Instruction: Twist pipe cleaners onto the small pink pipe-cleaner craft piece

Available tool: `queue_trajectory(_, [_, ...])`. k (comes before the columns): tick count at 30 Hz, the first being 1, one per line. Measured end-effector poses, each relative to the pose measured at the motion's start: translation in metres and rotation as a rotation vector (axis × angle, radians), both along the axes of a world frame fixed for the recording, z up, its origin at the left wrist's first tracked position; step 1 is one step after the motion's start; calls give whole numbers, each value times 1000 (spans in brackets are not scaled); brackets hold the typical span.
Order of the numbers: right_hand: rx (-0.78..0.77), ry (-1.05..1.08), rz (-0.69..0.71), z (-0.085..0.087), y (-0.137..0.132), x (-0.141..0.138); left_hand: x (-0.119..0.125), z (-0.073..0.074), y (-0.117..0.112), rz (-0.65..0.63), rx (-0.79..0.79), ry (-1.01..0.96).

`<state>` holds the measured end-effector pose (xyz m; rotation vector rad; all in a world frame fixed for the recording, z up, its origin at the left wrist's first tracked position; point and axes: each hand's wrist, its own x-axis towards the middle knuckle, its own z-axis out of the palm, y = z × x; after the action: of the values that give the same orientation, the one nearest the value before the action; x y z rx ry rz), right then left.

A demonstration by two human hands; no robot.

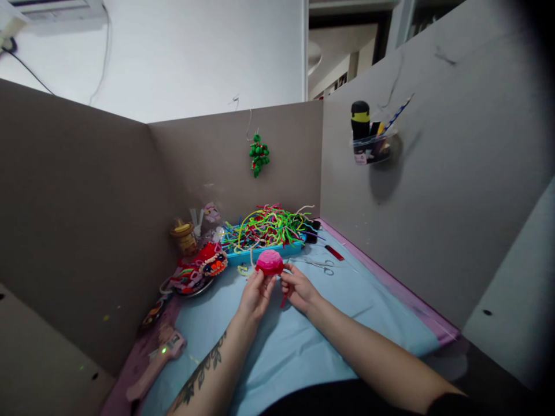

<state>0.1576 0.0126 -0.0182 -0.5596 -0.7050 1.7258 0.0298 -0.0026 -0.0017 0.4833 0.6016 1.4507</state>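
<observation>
My left hand [255,294] holds up a small pink round craft piece [269,262] made of fuzzy wire, fingers pinching it from below. My right hand [299,289] is beside it, pinching a red strand [284,299] that hangs down from the piece. Both hands hover over a light blue mat [355,300]. Just behind them stands a blue tray [264,252] heaped with several green, yellow and red fuzzy wires.
Scissors [323,266] and a red stick [334,252] lie right of the tray. A plate of colourful crafts [197,271] and a small jar [184,237] sit at the left. A pink glue gun [158,361] lies near left. Grey partition walls surround the desk; a holder [368,141] hangs on the right wall.
</observation>
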Motion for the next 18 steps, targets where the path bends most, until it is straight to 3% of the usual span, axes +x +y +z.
queue_trajectory(6, [-36,81,16,-5,4,0,8,3,-11,-100,191,105])
queue_trajectory(12, [10,56,71,-13,3,-3,15,-2,-11,40,192,225])
queue_trajectory(18, [74,-71,54,-9,-4,-5,9,-5,-6,170,150,376])
